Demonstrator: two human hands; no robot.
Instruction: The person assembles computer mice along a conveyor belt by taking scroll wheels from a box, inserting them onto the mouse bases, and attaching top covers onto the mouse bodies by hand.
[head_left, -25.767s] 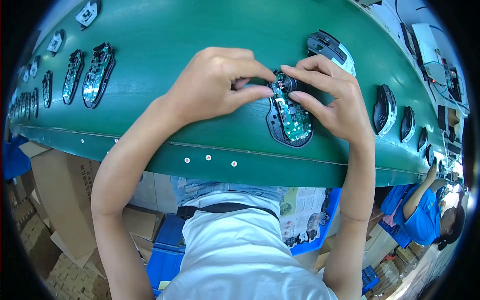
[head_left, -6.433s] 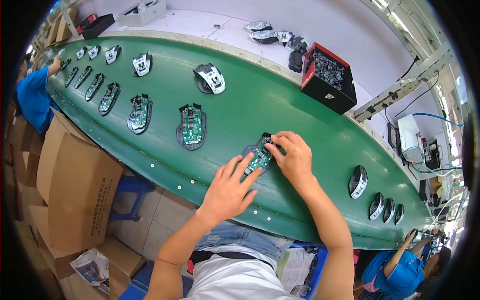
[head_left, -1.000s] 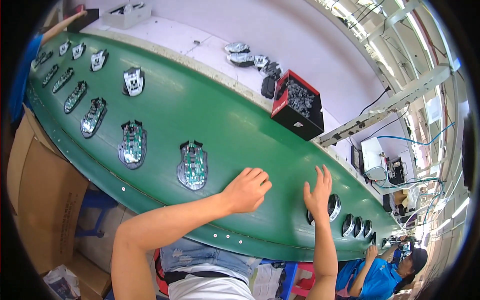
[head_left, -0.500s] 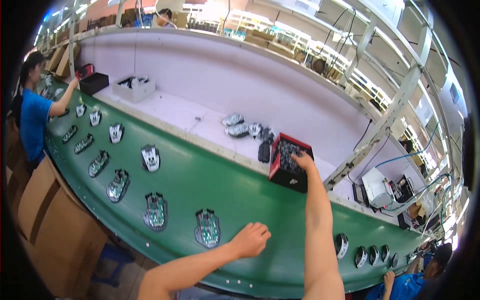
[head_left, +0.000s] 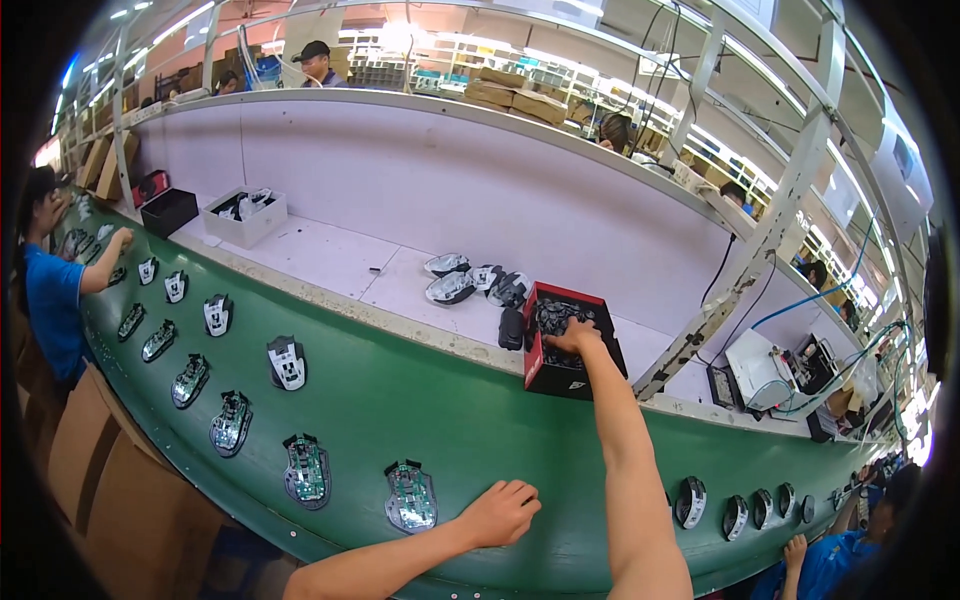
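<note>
My right hand (head_left: 573,337) reaches into a black box with a red inner rim (head_left: 556,380), which is filled with small dark parts (head_left: 560,312). Its thumb and forefinger are apart among the parts, and the other fingertips are partly hidden. Palm down, my left hand (head_left: 500,513) rests by the green belt (head_left: 480,420) with its fingers curled; whatever is under them is hidden. Just left of it lies a mouse base with an exposed green circuit board (head_left: 411,497). Another such mouse base (head_left: 307,472) lies farther left.
Several mouse bases and white-and-black shells (head_left: 287,363) line the belt at left; dark mouse-like pieces (head_left: 690,502) lie at right. Silvery shells (head_left: 450,287) sit on the shelf beside the box. A metal post (head_left: 690,345) rises behind it. Co-workers (head_left: 55,290) stand at both ends.
The view has tilted and shifted, so most things sit differently in it. My right hand is lower among the box's parts. The left co-worker's hand has moved away from the red object.
</note>
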